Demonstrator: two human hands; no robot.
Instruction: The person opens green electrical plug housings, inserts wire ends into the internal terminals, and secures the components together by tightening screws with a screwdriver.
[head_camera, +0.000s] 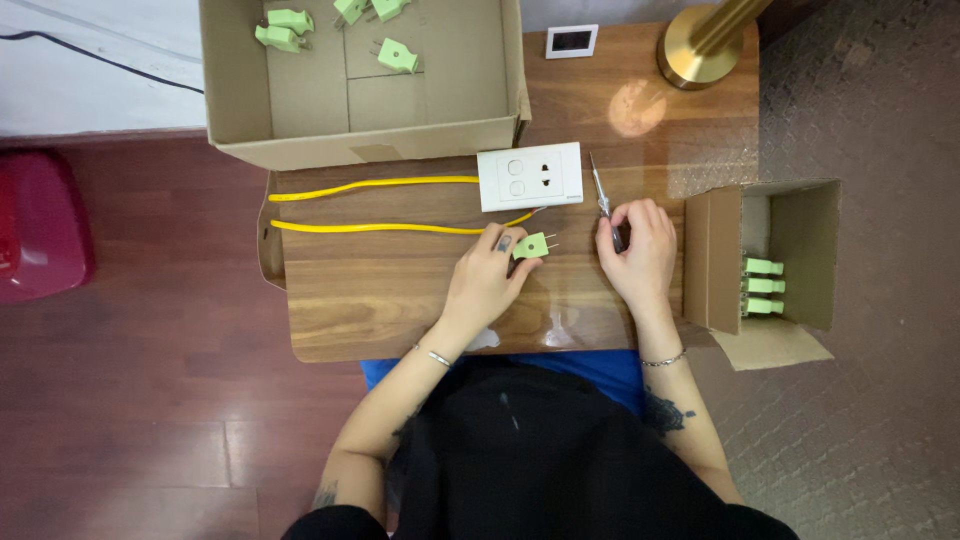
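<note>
My left hand (487, 280) holds a light green plug (532, 246) on the wooden table (380, 300), prongs pointing right. A yellow cable (375, 228) runs from under that hand leftward, loops, and returns along the table to a white switch-and-socket plate (530, 176). My right hand (636, 250) grips the handle of a screwdriver (602, 195), whose metal shaft points away from me beside the plate.
A large open cardboard box (360, 135) at the back holds several green plugs (398, 55). A small cardboard box (800, 250) at the right holds three more green plugs (762, 286). A brass lamp base (697, 45) and a small white device (571, 41) stand behind. A red object (40, 225) sits on the floor.
</note>
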